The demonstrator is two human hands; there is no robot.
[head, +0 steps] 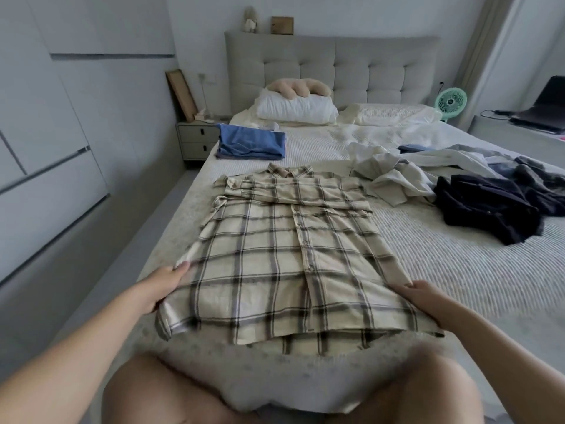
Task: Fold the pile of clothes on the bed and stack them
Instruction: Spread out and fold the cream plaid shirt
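A home bedroom: made bed [412,270], padded headboard [333,68], pillows [295,110], nightstand [197,140].

The fingers [180,270] of the left hand [159,289] go under the edge of the plaid shirt [284,261], so most are hidden. The pile of clothes [477,185] and the laptop [547,108] are cut by the right edge. The near blanket [275,377] is blurred.

Matt plaid cloth shirt [284,249]
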